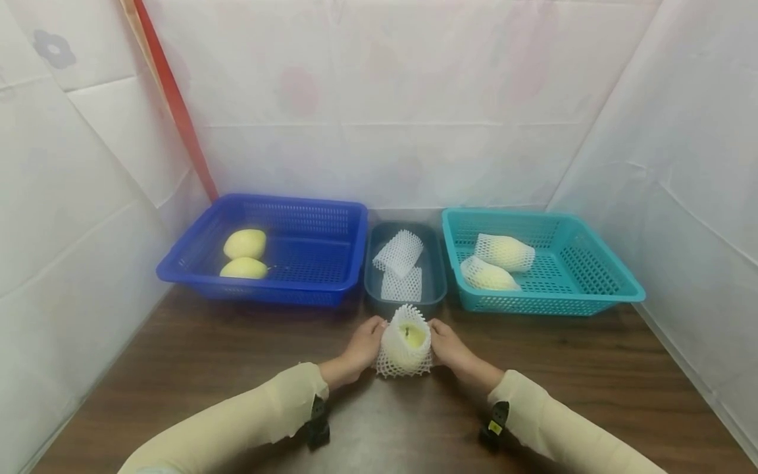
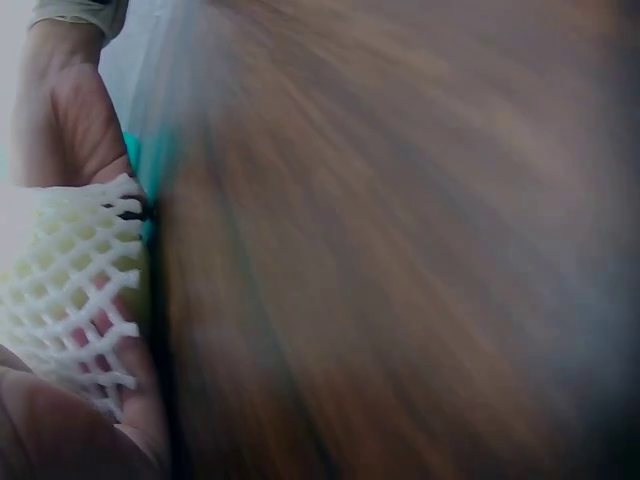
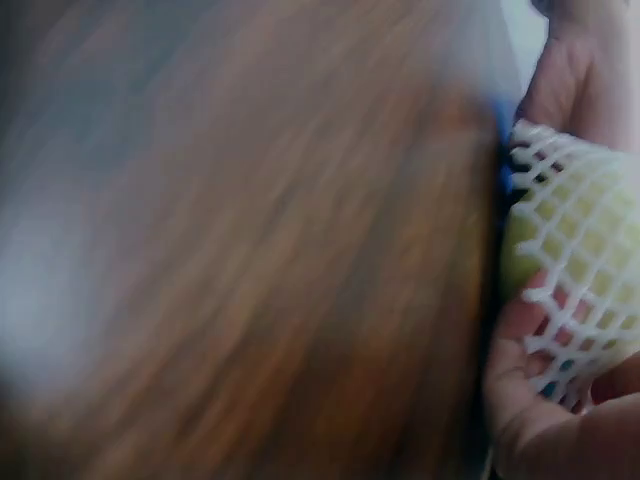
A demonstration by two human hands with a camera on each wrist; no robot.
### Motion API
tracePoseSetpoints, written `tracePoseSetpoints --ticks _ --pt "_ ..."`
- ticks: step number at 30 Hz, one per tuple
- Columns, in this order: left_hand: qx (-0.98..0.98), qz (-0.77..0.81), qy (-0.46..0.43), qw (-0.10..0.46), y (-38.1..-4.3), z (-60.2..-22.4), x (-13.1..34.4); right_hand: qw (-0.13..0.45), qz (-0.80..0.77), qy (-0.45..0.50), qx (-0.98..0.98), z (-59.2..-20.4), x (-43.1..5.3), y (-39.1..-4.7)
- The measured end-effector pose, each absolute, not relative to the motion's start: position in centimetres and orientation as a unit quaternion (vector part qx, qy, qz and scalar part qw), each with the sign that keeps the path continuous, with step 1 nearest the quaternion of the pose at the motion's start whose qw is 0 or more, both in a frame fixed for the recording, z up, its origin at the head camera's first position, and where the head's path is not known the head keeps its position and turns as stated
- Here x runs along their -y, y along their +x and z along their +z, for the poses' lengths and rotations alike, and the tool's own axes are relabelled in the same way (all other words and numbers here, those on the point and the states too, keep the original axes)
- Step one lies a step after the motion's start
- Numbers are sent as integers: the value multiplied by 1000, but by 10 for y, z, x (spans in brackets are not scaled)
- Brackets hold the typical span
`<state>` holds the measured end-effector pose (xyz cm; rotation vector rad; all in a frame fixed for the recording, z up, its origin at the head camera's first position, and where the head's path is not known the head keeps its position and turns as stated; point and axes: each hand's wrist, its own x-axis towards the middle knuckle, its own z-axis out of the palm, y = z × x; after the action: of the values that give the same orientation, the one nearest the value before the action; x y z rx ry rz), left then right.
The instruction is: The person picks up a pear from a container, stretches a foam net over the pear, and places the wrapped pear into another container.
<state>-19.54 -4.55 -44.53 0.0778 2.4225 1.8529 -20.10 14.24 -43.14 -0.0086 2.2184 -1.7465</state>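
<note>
A pale yellow pear (image 1: pixel 412 336) with a short dark stem sits inside a white foam net sleeve (image 1: pixel 395 361), in the middle of the head view. From the left side, my left hand (image 1: pixel 362 345) grips the sleeve with the pear in it. My right hand (image 1: pixel 453 349) grips the same sleeve from the right. Through the mesh in the left wrist view, fingers (image 2: pixel 142 385) show under the net. The right wrist view has my thumb and fingers curled at the edge of the net (image 3: pixel 580 240), the pear's skin showing through.
A blue basket (image 1: pixel 296 288) at the left holds two bare pears (image 1: pixel 245 243). Behind my hands, a dark tray (image 1: pixel 435 289) contains white foam nets (image 1: pixel 401 284). The teal basket (image 1: pixel 592 299) at the right holds two netted pears (image 1: pixel 505 253). White cloth (image 1: pixel 414 99) hangs behind the brown table (image 1: pixel 237 368).
</note>
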Motion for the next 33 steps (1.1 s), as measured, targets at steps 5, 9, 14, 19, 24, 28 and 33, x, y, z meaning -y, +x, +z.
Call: tracePoseSetpoints --ticks 5,9,14,19,24,28,33 --pt "-773 631 22 69 -192 -443 44 195 -628 10 -753 -419 -141 -196" --pt "-747 655 16 113 -191 -430 45 211 -651 6 -729 -405 -144 -196" --pt "-728 677 12 104 -194 -415 43 196 -673 -8 -713 -389 -144 -198" --pt "-694 717 12 63 -194 -408 38 171 -685 -12 -708 -381 -140 -201" --pt "-652 757 8 38 -191 -404 33 187 -688 -21 -700 -378 -138 -202" --pt "-627 778 -6 35 -188 -402 29 196 -694 -36 -692 -378 -138 -202" --pt "-606 794 -37 45 -188 -399 25 178 -709 -45 -681 -380 -138 -203"
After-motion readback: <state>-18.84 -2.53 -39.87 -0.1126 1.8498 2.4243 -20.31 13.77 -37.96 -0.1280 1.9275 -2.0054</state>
